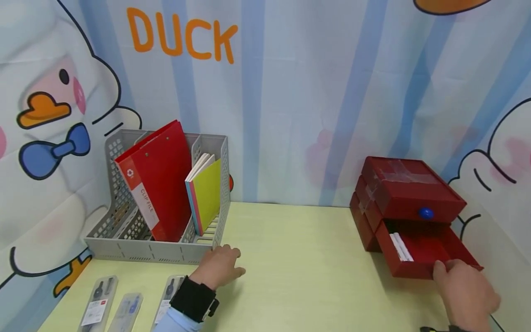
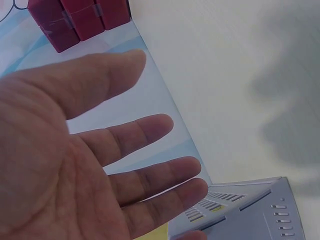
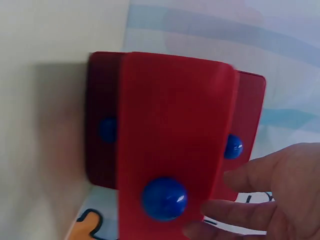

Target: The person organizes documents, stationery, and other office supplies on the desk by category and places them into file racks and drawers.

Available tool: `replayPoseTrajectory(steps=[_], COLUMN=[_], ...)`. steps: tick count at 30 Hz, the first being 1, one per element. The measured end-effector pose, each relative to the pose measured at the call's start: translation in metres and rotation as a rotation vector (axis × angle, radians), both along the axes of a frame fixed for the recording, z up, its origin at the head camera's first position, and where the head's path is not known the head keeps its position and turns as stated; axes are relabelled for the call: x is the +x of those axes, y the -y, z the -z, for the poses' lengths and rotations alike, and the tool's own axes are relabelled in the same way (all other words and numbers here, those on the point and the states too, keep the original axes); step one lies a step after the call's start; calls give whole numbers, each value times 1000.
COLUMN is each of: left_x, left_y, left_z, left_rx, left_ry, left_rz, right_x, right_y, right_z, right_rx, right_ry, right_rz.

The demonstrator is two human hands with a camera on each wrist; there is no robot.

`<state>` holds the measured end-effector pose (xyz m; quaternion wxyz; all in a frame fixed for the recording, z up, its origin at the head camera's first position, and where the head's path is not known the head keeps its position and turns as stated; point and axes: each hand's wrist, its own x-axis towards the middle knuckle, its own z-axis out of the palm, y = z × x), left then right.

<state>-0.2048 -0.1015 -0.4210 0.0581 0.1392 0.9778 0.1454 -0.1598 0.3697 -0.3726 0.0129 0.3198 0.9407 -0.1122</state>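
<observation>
At the right stands a stack of dark red drawer boxes (image 1: 415, 189) with round blue knobs. Its middle drawer (image 1: 429, 269) is pulled out, showing slim white sticks (image 1: 401, 247) at its left side. My right hand (image 1: 469, 290) is at the right part of that drawer's front rim. In the right wrist view, the fingers (image 3: 240, 215) lie fairly straight beside the upper edge of the drawer front, above the blue knob (image 3: 165, 198). My left hand (image 1: 220, 266), spread and holding nothing, hovers by the front right corner of a grey file rack (image 1: 199, 252).
Within the rack lean a red clip file (image 1: 166, 184) and several thin notebooks (image 1: 207, 193). Clear plastic cases (image 1: 98, 299) with stationery lie at the table's front left. A duck-printed curtain (image 1: 286, 101) hangs behind the pale yellow table (image 1: 290, 267).
</observation>
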Motion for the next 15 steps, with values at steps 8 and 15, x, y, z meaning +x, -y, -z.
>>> replayPoseTrajectory(steps=[8,15], left_x=[0,0], left_y=[-3,-3], left_z=[0,2], left_rx=[7,-3], left_ry=[27,13], left_rz=[4,14], right_x=[8,0], right_y=[-6,-11], right_z=[24,33], right_rx=[-69,-55], right_ry=[-6,-100], right_rz=[-34,-27])
